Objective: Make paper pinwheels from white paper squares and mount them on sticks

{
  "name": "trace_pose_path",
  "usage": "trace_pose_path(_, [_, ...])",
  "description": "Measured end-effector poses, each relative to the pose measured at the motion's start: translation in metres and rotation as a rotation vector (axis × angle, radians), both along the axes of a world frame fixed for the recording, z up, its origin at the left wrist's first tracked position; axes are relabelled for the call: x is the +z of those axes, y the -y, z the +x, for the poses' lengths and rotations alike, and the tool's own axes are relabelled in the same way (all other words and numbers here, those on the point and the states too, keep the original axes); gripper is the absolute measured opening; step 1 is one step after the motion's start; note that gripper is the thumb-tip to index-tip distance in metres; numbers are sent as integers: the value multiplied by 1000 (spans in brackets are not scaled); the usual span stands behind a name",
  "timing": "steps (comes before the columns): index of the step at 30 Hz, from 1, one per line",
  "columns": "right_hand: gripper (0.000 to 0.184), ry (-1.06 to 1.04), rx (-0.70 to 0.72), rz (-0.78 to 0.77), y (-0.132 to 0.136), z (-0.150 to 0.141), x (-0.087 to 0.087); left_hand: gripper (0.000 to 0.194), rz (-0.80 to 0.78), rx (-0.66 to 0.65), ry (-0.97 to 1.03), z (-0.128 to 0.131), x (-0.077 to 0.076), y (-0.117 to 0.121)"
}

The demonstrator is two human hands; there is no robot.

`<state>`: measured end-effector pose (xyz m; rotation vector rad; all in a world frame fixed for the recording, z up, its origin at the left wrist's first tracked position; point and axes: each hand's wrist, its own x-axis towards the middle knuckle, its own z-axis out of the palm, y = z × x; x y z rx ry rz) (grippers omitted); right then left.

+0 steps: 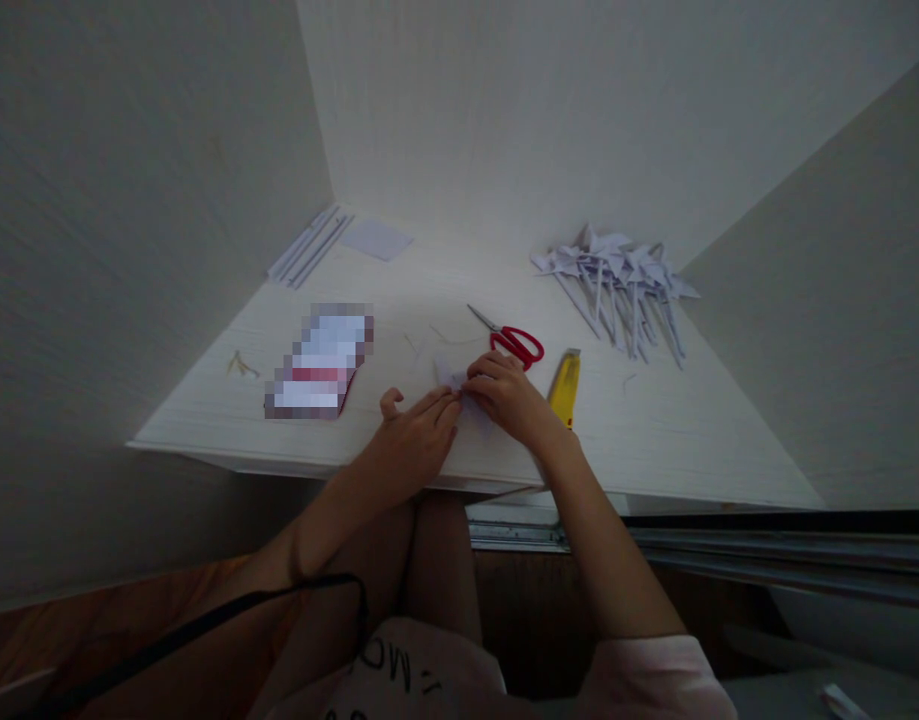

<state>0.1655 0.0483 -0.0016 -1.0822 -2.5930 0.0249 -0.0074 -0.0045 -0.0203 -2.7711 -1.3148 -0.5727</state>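
Note:
Near the front of the white tabletop, both of my hands meet over a small piece of white paper [445,371]. My left hand [421,435] has its fingers pressed together on the paper's near side. From the right, my right hand [508,395] pinches the same paper with thumb and fingertips. Part of the paper is hidden under the fingers, so its folds are hard to make out. Red-handled scissors [517,343] lie just beyond my right hand, blades pointing away to the left. Beside my right wrist rests a yellow box cutter [566,385].
Folded paper flowers on rolled paper stems [616,270] are heaped at the back right. Rolled paper sticks [309,248] and a paper sheet [376,240] lie at the back left. A blurred-out phone-like object [320,360] is left of my hands. Walls enclose the tabletop [691,430].

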Motion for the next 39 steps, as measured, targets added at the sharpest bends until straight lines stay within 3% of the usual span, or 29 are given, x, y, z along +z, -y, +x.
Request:
trace_pose_path(5, [18,32,-61,-32,12,-4,3,30,-9,-9,25,-1,0,-1])
trace_pose_path(11, [31,73,-262,1,35,-9,2,32,-109,10,82,0,3,1])
trace_pose_path(17, [35,125,-285,-6,38,-6,0,33,-202,55,158,-3,4,-3])
trace_pose_path(29, [38,105,-257,-71,34,2,-4,35,-67,-16,58,-7,1,-10])
trace_pose_path(39, [35,-15,-348,-90,41,0,-5,37,-26,-52,-8,-5,5,-10])
